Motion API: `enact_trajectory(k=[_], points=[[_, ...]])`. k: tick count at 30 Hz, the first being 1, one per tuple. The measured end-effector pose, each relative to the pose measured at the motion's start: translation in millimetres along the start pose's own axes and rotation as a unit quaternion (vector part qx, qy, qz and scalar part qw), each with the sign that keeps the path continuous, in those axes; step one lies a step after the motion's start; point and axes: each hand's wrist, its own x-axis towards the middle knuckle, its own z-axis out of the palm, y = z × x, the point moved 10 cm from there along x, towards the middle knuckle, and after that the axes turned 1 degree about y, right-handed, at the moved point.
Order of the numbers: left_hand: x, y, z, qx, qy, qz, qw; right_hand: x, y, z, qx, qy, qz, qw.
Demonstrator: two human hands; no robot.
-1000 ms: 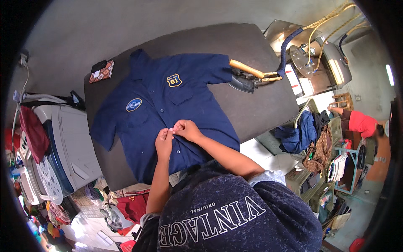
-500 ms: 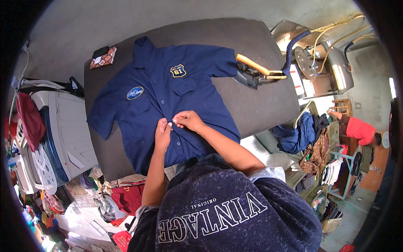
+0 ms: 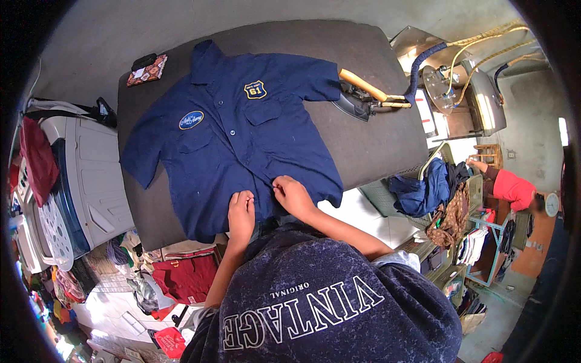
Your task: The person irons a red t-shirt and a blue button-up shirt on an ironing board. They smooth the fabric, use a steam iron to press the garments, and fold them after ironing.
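Note:
A navy short-sleeved button-up shirt [image 3: 203,166] lies spread front side up on a dark padded ironing table [image 3: 381,142], collar away from me. Near its lower front, my left hand [image 3: 242,213] is closed, fingers curled at the cloth left of the button strip. Over on the right side of the strip, my right hand [image 3: 293,196] is also closed, thumb and fingers drawn together on the fabric. The hands are a short way apart. Higher on the strip a button [image 3: 232,132] shows. An iron [image 3: 354,103] with a tan handle rests beside the right sleeve.
A patterned pouch [image 3: 147,71] with a black item sits at the table's far left corner. Hoses [image 3: 417,75] run from the iron to the right. A white washing machine [image 3: 91,181] stands left. Crates with clothes [image 3: 430,187] are at right, where a person in red [image 3: 514,184] bends over.
My hands have separated from their pinch at the button strip and moved nearer to me, the left one lower. The person at right stays put.

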Motion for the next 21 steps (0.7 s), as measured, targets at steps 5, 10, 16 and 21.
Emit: enact_trajectory(k=[5, 10, 16, 21], points=[[1, -4, 4, -0.052, -0.023, -0.019, 0.998, -5, 25, 33, 0.267, -0.061, 0.081, 0.958], [0, -29, 23, -0.194, -0.045, -0.106, 0.974, -8, 36, 45, 0.264, -0.059, 0.086, 0.959], [-5, -45, 36, -0.251, -0.067, -0.163, 0.952, -11, 46, 56, 0.318, -0.103, 0.141, 0.932], [-5, -51, 44, -0.281, -0.059, -0.177, 0.941, -5, 45, 63, 0.374, -0.142, 0.167, 0.901]])
